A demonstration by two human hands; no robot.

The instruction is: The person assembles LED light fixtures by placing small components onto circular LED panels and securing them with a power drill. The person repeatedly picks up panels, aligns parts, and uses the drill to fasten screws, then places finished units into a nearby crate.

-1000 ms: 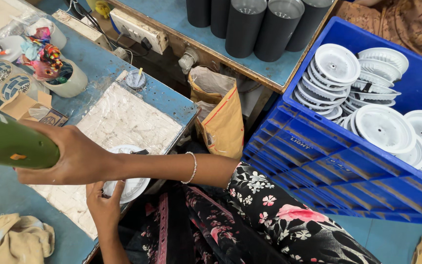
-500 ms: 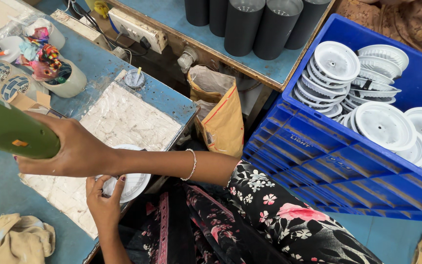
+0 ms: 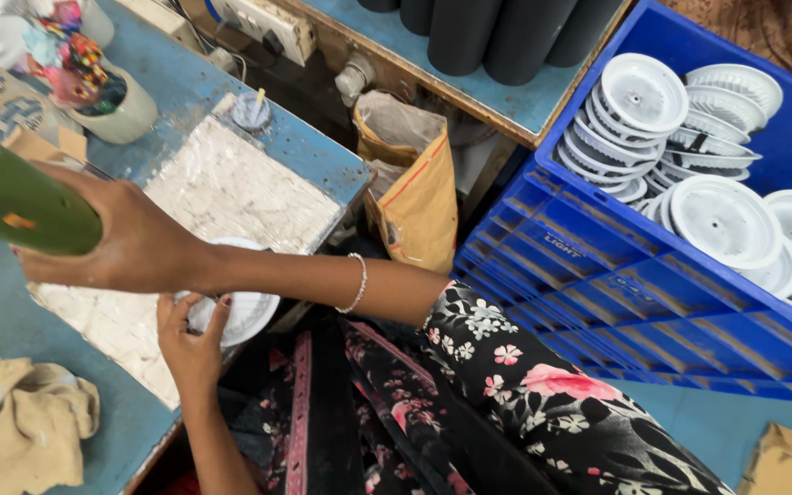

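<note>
We look down on a blue-painted workbench (image 3: 231, 92) with a worn, whitish pad (image 3: 222, 188) lying on it, and a big blue plastic crate (image 3: 588, 247) standing to the right of the bench.

Our right hand (image 3: 126, 243) reaches across the pad, its fingers wrapped tight around a green tool (image 3: 11, 202) that angles up and out of the left edge of the view. The arm wears a thin bracelet (image 3: 357, 284) at the wrist and a dark floral sleeve (image 3: 524, 385) higher up.

Just below that arm, our left hand (image 3: 192, 344) comes up from the bench edge. Its fingers close on the rim of a round white plastic disc (image 3: 247, 310), which rests at the near edge of the pad, partly hidden under the right forearm.

A crumpled beige cloth (image 3: 20, 426) lies on the bench at lower left. A pale cup (image 3: 130, 115) stuffed with colourful scraps stands near the far left, and a small round cap (image 3: 251, 110) sits beside the pad's far corner. A brown paper bag (image 3: 414, 183) hangs open between bench and crate. Inside the crate, stacks of white discs (image 3: 689, 147) fill the far end. Black cylinders (image 3: 497, 32) stand on the shelf behind.
</note>
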